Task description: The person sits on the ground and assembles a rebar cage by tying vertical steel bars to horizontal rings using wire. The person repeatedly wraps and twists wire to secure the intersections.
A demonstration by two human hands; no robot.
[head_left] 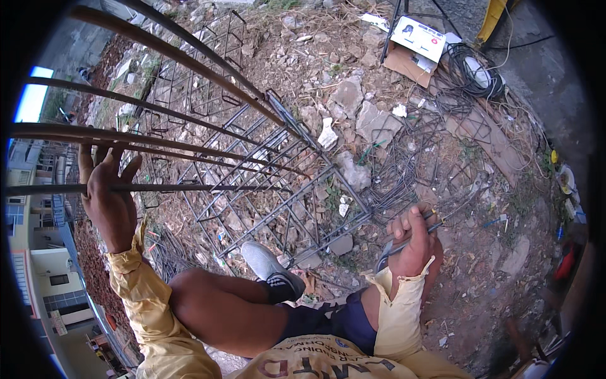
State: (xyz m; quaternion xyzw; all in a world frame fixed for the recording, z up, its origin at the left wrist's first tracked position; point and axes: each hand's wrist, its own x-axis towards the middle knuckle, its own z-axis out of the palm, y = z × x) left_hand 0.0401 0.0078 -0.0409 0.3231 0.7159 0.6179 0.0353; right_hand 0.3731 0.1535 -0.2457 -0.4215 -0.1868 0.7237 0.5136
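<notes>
My left hand (107,189) is raised at the left, fingers spread and resting against a long rusty steel bar (189,187) of a rebar cage (265,183) that leans up toward me. My right hand (413,243) hangs low at the right, closed around a thin metal hook tool (435,224) whose tip points up and right. My bent knee (208,303) and a grey shoe (268,265) rest against the cage's lower end. Both sleeves are yellow.
Rubble, broken concrete slabs (372,120) and dry dirt cover the ground. Loose bent wire stirrups (410,151) lie right of the cage. A cardboard box (413,47) and coiled black cable (470,72) sit at the top right. Buildings show far below at the left.
</notes>
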